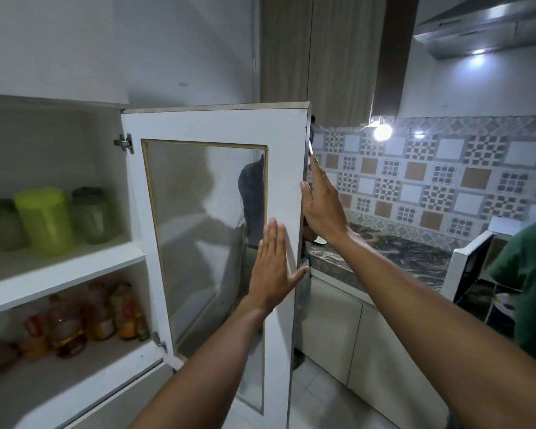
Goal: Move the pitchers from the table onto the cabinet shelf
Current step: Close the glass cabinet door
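Note:
Several green plastic pitchers stand on the upper cabinet shelf (62, 274) at the left; the brightest, a lime-green pitcher (45, 219), is in front, with a darker lidded one (92, 215) to its right. The white cabinet door (217, 125) with a glass pane stands open toward me. My left hand (273, 264) lies flat against the door's inner face near its free edge, fingers together, holding nothing. My right hand (321, 202) is on the door's free edge, thumb on the inside and fingers around the outside.
The lower shelf holds several bottles (99, 314) of amber liquid. A dark marble counter (381, 255) with a patterned tile wall runs to the right. A person in a green shirt (529, 289) stands at the far right beside an open white appliance door (468, 267).

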